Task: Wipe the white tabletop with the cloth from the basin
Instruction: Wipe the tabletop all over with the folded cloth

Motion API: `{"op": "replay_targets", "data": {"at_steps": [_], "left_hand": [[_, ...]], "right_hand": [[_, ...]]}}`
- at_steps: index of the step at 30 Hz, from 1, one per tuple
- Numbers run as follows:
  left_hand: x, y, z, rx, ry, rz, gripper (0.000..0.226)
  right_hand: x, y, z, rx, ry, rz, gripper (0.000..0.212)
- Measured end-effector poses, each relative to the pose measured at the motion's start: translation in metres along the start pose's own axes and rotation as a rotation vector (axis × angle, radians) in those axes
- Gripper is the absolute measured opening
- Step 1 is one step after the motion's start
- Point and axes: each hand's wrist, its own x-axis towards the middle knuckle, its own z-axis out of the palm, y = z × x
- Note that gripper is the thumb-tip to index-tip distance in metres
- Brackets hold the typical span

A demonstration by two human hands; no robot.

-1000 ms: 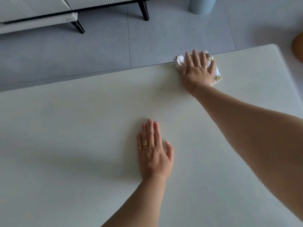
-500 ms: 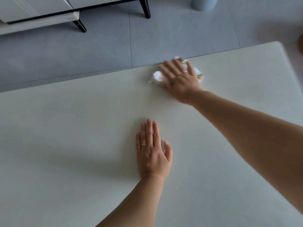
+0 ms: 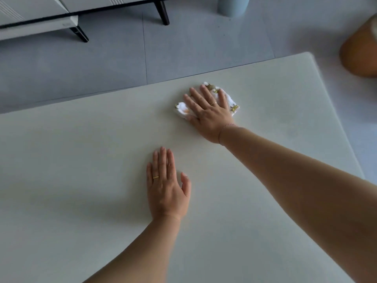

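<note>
While my right hand (image 3: 210,114) presses cloth (image 3: 231,102) flat, fingers spread, left hand (image 3: 165,188) rests open-palmed on white tabletop (image 3: 81,160); grey tiled floor (image 3: 102,64) beyond.

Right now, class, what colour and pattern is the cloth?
White with small yellow-brown printed motifs, pressed under the right hand; cloth shows best in the head view.

Place: we take this for a home living room | evidence we see: grey tiled floor (image 3: 183,48) | white cabinet (image 3: 40,15) on slanted black legs | white tabletop (image 3: 81,160) | orange rounded seat (image 3: 361,48) beside it
</note>
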Motion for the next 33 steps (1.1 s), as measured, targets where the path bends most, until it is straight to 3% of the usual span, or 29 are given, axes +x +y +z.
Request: {"op": "replay_targets", "data": {"at_steps": [3, 7, 11, 14, 17, 19, 22, 25, 27, 29, 31, 33], "left_hand": [[0.0, 0.0, -0.001, 0.005, 0.003, 0.008, 0.063], [0.0, 0.0, 0.0, 0.011, 0.002, 0.005, 0.064], [0.0, 0.002, 0.001, 0.009, 0.001, -0.001, 0.065], [0.0, 0.001, 0.002, 0.011, 0.013, 0.001, 0.065], [-0.001, 0.0, 0.002, 0.0, 0.028, 0.016, 0.065], [-0.001, -0.001, 0.003, -0.007, 0.036, 0.014, 0.066], [-0.001, 0.0, 0.004, -0.014, 0.042, 0.01, 0.066], [-0.002, 0.0, 0.006, -0.02, 0.055, 0.012, 0.066], [-0.003, 0.0, 0.006, -0.025, 0.063, 0.015, 0.067], [-0.004, 0.0, 0.006, -0.027, 0.063, 0.014, 0.067], [-0.004, 0.001, 0.005, -0.028, 0.043, 0.015, 0.067], [-0.005, 0.001, 0.004, -0.005, 0.014, 0.012, 0.067]], "right_hand": [[-0.014, 0.052, -0.006, -0.031, 0.028, 0.012, 0.057], [-0.043, 0.111, -0.01, 0.035, 0.105, 0.446, 0.057], [-0.04, 0.074, -0.006, 0.107, 0.125, 0.694, 0.059], [-0.056, 0.02, 0.006, 0.106, 0.118, 0.442, 0.059], [-0.088, 0.025, 0.005, 0.046, 0.06, 0.134, 0.056], [-0.108, 0.059, 0.003, 0.019, 0.072, 0.165, 0.056], [-0.137, 0.098, 0.001, 0.061, 0.086, 0.461, 0.057], [-0.147, 0.072, 0.007, 0.078, 0.114, 0.661, 0.058], [-0.157, 0.03, 0.017, 0.097, 0.134, 0.597, 0.059], [-0.175, -0.004, 0.024, 0.085, 0.104, 0.365, 0.058], [-0.195, -0.001, 0.024, 0.04, 0.054, 0.136, 0.056], [-0.212, 0.029, 0.02, -0.004, 0.047, 0.078, 0.056]]}}
